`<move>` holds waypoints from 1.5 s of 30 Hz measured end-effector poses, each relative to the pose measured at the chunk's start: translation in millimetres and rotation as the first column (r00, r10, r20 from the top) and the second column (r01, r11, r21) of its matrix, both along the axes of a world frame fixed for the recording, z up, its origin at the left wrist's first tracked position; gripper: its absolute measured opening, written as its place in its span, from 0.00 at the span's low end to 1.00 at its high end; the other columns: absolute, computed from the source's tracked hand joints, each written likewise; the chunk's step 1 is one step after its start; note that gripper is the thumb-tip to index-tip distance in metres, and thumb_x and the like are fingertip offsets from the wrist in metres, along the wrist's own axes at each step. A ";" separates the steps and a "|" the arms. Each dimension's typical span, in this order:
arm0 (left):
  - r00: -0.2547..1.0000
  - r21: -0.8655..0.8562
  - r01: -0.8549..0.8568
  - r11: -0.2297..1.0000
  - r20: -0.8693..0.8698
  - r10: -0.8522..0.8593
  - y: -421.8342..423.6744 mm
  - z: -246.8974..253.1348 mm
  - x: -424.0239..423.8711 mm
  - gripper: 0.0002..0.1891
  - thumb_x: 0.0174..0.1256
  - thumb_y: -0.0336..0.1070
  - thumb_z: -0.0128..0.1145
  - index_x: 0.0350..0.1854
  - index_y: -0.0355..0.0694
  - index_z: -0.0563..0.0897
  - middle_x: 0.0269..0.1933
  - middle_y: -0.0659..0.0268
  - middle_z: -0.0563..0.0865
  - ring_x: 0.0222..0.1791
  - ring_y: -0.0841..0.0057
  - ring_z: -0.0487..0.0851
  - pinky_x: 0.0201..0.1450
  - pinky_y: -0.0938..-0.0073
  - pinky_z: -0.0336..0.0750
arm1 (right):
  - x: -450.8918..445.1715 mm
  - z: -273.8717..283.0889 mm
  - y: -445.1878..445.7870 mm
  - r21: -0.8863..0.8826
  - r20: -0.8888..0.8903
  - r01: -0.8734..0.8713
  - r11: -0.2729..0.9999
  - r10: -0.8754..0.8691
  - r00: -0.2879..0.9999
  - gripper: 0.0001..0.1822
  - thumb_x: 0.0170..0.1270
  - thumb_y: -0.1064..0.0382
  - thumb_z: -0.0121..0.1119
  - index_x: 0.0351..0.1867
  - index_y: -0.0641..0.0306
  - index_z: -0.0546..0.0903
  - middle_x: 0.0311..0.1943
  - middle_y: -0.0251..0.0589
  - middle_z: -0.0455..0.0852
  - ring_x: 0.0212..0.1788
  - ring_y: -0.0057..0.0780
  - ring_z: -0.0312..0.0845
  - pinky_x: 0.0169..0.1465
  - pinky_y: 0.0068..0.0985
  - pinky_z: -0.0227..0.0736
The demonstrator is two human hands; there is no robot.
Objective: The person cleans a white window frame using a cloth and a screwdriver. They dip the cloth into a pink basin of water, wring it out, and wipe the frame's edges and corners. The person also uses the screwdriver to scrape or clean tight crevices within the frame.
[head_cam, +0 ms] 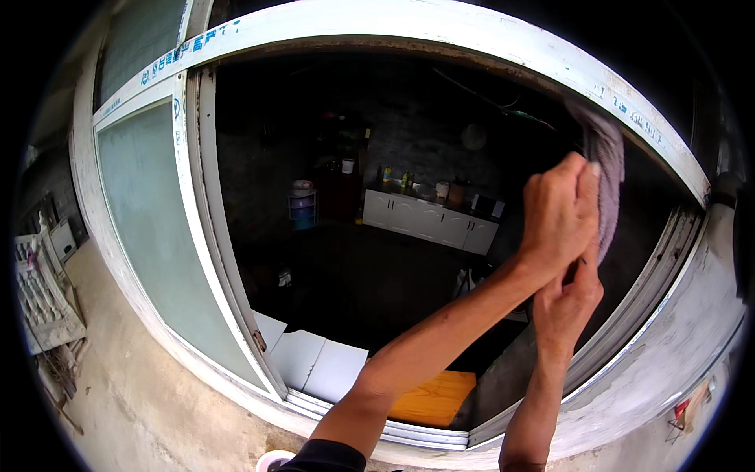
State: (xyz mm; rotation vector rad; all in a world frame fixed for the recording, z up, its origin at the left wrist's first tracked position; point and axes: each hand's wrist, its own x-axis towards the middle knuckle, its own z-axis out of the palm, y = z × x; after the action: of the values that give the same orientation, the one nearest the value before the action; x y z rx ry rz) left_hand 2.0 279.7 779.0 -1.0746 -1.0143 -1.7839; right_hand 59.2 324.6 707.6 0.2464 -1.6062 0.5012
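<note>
Both my arms reach up to the right side of an open window. A greyish-mauve cloth (610,189) hangs there, its top blurred against the underside of the upper white frame bar (424,20). My left hand (560,212) is the higher one, closed at the cloth's near edge with the thumb pointing up. A dark narrow strip shows just above its fingertips; I cannot tell what it is. Directly below, my right hand (569,301) is closed near the cloth's lower end, touching the left. What lies inside its fingers is mostly hidden.
A frosted glass pane (177,236) in a white frame stands left. Along the sill run metal sliding tracks (424,433). Inside are white panels (321,360), an orange wooden board (436,398) and white cabinets (430,221). A pale bucket (274,460) is below.
</note>
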 end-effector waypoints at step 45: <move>0.967 -0.373 -0.060 0.926 -0.251 -0.038 176.4 27.4 9.2 0.16 0.68 0.36 0.58 0.23 0.28 0.79 0.20 0.43 0.76 0.17 0.52 0.75 0.25 0.60 0.70 | -15.4 -0.9 137.2 -0.337 -0.258 0.091 0.937 -0.185 0.948 0.26 0.70 0.72 0.56 0.69 0.69 0.71 0.43 0.61 0.88 0.45 0.50 0.88 0.46 0.32 0.78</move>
State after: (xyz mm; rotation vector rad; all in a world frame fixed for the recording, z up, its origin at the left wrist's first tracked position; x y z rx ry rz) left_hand 11.2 456.0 806.4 -1.4892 -1.2279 -1.4217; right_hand 43.8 461.8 706.8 -0.0423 -1.2272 0.5803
